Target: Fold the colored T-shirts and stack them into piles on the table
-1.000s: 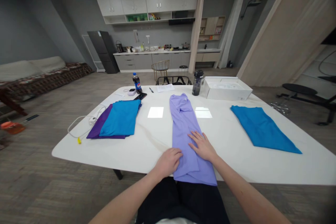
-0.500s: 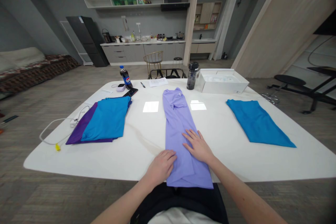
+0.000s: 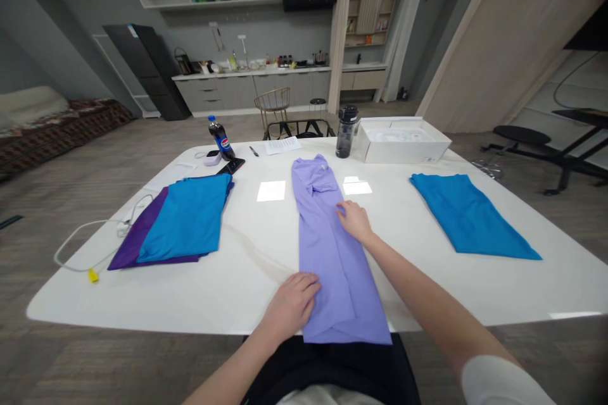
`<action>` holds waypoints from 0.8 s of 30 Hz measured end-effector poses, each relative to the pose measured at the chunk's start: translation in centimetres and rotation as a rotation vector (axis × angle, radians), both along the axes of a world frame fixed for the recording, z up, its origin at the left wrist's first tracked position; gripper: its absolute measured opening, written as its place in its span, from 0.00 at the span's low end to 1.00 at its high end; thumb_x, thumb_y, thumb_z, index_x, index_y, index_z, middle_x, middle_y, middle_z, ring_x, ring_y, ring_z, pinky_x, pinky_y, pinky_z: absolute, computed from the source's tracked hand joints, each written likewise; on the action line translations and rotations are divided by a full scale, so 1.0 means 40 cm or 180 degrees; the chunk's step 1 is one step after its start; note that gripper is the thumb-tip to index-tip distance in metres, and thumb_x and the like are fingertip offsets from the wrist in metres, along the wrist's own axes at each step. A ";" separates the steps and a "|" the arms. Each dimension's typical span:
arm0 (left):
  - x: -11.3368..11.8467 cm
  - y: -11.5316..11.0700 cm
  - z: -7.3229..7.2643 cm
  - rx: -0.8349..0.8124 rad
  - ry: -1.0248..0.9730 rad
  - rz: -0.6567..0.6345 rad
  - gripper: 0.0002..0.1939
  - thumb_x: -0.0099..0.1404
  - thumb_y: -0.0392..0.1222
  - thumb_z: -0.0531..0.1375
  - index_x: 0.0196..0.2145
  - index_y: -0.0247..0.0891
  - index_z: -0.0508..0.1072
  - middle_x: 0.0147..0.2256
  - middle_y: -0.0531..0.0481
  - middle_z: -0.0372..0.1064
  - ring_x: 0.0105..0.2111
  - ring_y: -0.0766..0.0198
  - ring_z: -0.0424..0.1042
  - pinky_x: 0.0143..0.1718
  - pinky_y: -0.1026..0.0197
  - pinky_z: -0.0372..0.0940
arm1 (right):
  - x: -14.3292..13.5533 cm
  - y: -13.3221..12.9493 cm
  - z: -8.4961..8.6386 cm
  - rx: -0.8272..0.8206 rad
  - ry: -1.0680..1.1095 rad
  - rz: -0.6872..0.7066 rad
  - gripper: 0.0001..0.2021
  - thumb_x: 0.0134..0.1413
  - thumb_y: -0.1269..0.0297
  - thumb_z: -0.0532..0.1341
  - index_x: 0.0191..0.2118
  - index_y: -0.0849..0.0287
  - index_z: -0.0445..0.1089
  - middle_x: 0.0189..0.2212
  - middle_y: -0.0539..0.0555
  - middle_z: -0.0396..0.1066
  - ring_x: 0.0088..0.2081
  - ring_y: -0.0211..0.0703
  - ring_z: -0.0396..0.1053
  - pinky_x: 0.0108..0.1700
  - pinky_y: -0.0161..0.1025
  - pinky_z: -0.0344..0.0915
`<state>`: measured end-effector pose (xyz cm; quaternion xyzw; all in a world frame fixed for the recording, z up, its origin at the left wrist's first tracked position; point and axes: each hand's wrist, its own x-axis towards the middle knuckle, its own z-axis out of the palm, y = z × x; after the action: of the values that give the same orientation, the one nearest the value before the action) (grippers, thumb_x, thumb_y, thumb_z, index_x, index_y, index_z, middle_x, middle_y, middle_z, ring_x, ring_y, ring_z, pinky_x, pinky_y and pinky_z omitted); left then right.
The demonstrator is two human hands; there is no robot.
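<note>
A lavender garment [image 3: 327, 259], folded into a long narrow strip, lies on the white table [image 3: 256, 291] with its lower end at the near edge. My left hand [image 3: 295, 300] rests on the strip's lower left side, palm down, its fingers lying flat and slightly bent. Farther up, my right hand [image 3: 355, 220] touches the strip's right edge with bent fingers; its fingertips are on the cloth, and whether they pinch it is too small to tell. Near the strip's far end the cloth is bunched in small folds.
Blue cloth [image 3: 190, 218] over purple cloth [image 3: 142, 234] lies left, beside a white cable [image 3: 85, 224]. Another blue cloth [image 3: 470, 215] lies right. Along the back stand a cola bottle [image 3: 221, 139], phone [image 3: 232, 166], paper [image 3: 282, 145], dark bottle [image 3: 346, 133] and white box [image 3: 403, 149].
My right hand has moved away from me along the garment to its right edge, and its fingers are more bent. My left hand stays at the lower left side. The view has shifted slightly.
</note>
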<state>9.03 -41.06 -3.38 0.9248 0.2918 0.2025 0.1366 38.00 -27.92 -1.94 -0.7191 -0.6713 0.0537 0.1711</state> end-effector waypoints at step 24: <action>-0.079 0.041 0.027 -0.0411 -0.0080 -0.0979 0.28 0.67 0.24 0.49 0.58 0.41 0.73 0.58 0.47 0.73 0.60 0.61 0.69 0.67 0.50 0.60 | 0.126 -0.303 0.046 -0.0632 0.0669 0.1920 0.19 0.59 0.73 0.53 0.47 0.52 0.79 0.50 0.57 0.72 0.52 0.49 0.70 0.57 0.45 0.65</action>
<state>5.85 -39.40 -2.29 0.9452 0.1574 0.1716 0.2287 43.05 -40.03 -0.09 -0.4916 -0.8242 0.2410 0.1448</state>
